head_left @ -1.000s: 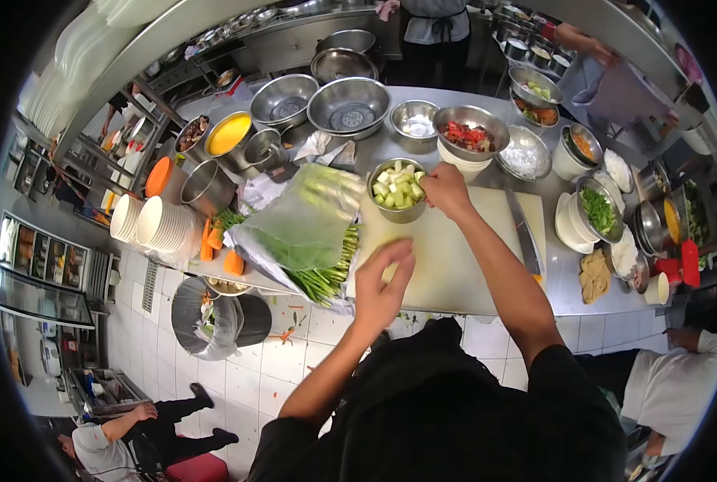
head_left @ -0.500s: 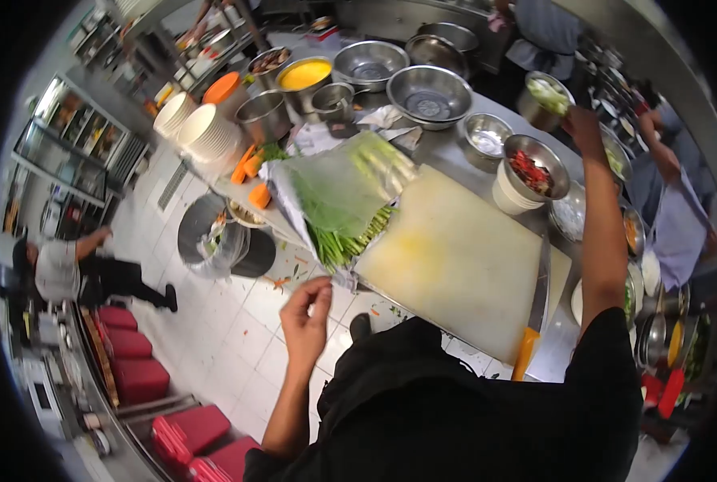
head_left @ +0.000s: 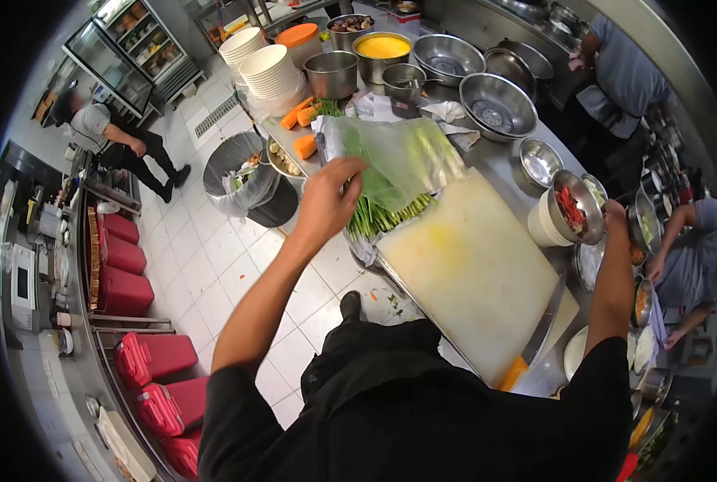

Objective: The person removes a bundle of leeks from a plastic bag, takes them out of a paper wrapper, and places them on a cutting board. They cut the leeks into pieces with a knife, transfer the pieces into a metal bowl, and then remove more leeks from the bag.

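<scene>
My left hand [head_left: 332, 201] is over the near edge of a clear plastic bag [head_left: 394, 157], fingers curled and closed on it. Under the bag lie bunches of long green stalks [head_left: 382, 217] with pale ends. At the right, my right hand [head_left: 613, 210] grips the rim of a steel pot of chopped pale greens [head_left: 595, 190], partly hidden behind a steel bowl of red pepper pieces [head_left: 571, 210]. That bowl rests on stacked white tubs [head_left: 543, 225]. In front of me is a stained white cutting board [head_left: 471, 273], with a yellow-handled knife [head_left: 513, 373] along its right edge.
Steel bowls [head_left: 499, 106], a pot of yellow liquid [head_left: 382, 46], stacked white containers [head_left: 271, 72] and carrots [head_left: 304, 145] stand along the back. A lined bin [head_left: 254, 181] is on the floor at left. Several people work nearby; one person [head_left: 109, 136] stands at far left.
My left hand has moved up and forward onto the plastic bag. My right hand has brought the pot of greens nearer and lower, beside the red pepper bowl. The view has turned left.
</scene>
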{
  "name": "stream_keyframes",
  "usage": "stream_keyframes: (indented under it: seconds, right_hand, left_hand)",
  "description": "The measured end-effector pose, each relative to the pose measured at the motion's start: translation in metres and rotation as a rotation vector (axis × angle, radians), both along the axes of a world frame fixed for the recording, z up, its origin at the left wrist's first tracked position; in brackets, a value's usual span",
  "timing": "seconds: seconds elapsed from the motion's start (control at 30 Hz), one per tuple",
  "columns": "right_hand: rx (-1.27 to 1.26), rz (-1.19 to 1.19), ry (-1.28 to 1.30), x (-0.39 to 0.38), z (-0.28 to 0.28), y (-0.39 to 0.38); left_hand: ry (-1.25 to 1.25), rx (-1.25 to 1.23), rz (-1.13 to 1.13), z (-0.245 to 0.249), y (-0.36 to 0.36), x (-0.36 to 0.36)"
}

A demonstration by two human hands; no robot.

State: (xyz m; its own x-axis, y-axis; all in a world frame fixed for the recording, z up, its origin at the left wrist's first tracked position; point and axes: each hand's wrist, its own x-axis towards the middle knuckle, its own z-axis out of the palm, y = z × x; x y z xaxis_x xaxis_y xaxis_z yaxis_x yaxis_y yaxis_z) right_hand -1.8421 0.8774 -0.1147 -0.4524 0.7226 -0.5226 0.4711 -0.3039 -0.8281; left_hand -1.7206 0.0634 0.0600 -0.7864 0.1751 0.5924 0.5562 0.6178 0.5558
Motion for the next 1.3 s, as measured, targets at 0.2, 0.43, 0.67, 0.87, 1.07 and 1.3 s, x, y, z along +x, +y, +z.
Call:
stream_keyframes:
  seconds: [0.2, 0.43, 0.67, 0.87, 1.07, 1.3]
  right_hand:
    - [1.045, 0.677, -0.417, 0.048, 0.092, -0.030]
    - [0.824, 0.308, 0.168, 0.147, 0.236, -0.315]
    - [0.562, 0.563, 0.076, 0.181, 0.176, -0.513]
    - [0.504, 0.588, -0.015, 0.167, 0.116, -0.593]
    - [0.567, 0.466, -0.039, 0.147, 0.097, -0.603]
    - [0.377, 0.288, 0.128, 0.135, 0.098, -0.597]
  left_hand:
    - [-0.091, -0.757, -0.345, -0.068, 0.021, -0.138]
    - [-0.727, 0.126, -0.992, -0.122, 0.077, -0.194]
    - [-1.127, 0.456, -1.241, -0.119, 0.093, -0.208]
    - [-0.092, -0.469, -1.159, -0.166, 0.133, -0.252]
    - [0.062, -0.589, -1.366, -0.110, 0.128, -0.245]
    - [0.090, -0.771, -1.109, -0.061, 0.118, -0.222]
